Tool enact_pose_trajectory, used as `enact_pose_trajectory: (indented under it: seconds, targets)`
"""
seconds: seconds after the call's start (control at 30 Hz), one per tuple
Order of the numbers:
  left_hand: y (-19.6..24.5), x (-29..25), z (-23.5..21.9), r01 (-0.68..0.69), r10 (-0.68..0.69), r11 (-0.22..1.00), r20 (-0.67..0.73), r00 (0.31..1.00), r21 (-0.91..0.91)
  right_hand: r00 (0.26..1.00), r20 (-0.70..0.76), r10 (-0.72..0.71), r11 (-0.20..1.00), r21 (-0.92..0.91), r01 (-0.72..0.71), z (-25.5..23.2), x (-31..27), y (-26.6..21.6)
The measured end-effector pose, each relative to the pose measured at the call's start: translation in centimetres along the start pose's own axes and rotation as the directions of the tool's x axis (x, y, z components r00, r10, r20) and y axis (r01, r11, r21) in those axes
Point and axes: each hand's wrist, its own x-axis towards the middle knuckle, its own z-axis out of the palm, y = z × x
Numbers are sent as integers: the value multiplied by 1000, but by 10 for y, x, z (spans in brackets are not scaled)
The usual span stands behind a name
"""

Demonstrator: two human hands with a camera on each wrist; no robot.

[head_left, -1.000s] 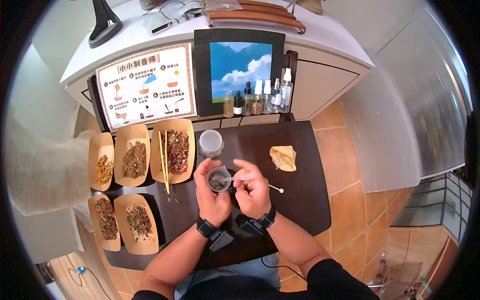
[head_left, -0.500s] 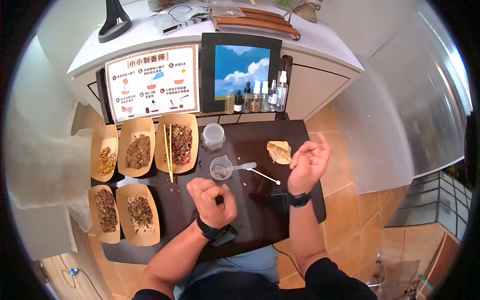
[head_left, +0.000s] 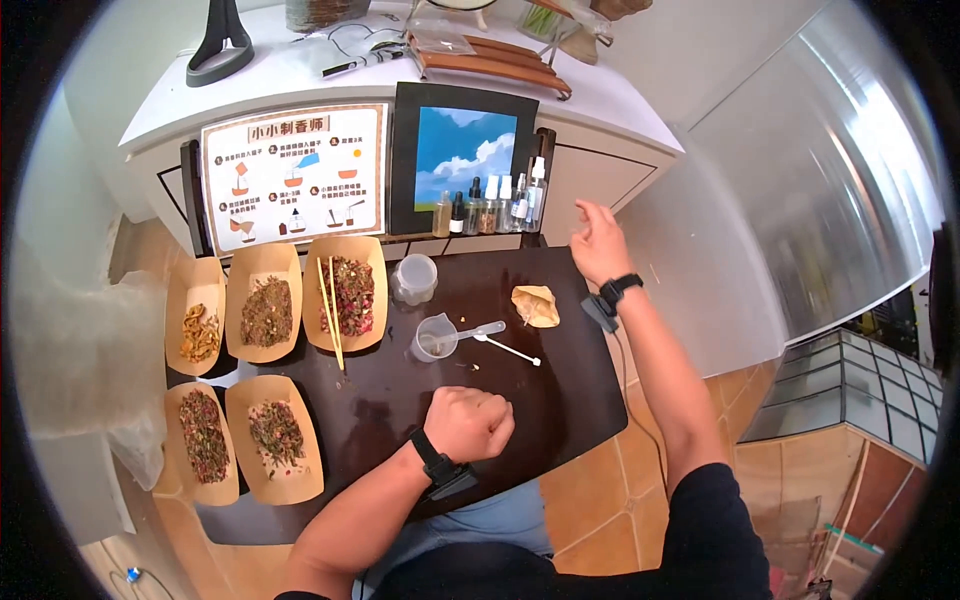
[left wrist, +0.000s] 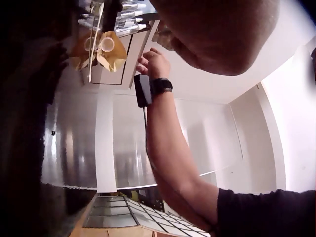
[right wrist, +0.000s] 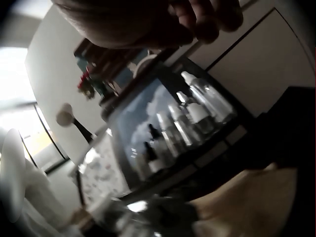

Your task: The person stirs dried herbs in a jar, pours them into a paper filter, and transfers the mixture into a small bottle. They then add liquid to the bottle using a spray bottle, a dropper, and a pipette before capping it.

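My left hand (head_left: 468,422) lies with its fingers folded in near the table's front, holding nothing; in the left wrist view it fills the top. Beyond it stands a clear measuring cup (head_left: 432,340) with a spout and a clear handle reaching right. A thin white stick (head_left: 510,350) lies beside the handle. Raised past the table's right edge, my right hand (head_left: 600,245) has loose, partly straight fingers and nothing in them. Nearest to it is a tall clear spray bottle (head_left: 533,195), at the right end of a row of small spray and dropper bottles (right wrist: 173,128).
A lidded clear jar (head_left: 414,278) stands behind the cup. Several paper trays (head_left: 232,312) of dried petals and herbs fill the left, with yellow chopsticks (head_left: 331,310) across one. A crumpled brown paper piece (head_left: 536,306) lies at right. An instruction sheet (head_left: 295,175) leans behind.
Both hands have let go of the measuring cup, which now stands on the table. My right hand swung right, then forward toward the bottles. My left hand drew back toward the body.
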Motion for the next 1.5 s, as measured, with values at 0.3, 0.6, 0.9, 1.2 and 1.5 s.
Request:
enact_pose_trajectory:
  seconds: [0.3, 0.6, 0.9, 1.2, 1.5]
  targets:
    - [-8, -10, 5, 253, -203, 960, 324, 924, -122, 970, 237, -60, 945, -300, 131, 31, 101, -8]
    - [-7, -10, 9, 253, -228, 967, 329, 916, -35, 967, 253, 20, 929, -363, 75, 45, 115, -25]
    - [-9, -11, 11, 286, -256, 957, 328, 909, -45, 975, 215, -58, 952, -282, 119, 37, 116, -16]
    - [-7, -10, 9, 300, -270, 953, 342, 900, -35, 965, 258, 51, 982, -189, -2, 19, 113, -10]
    - [-3, -9, 5, 320, -278, 945, 346, 896, -68, 999, -31, -32, 998, -53, 31, -33, 39, -14]
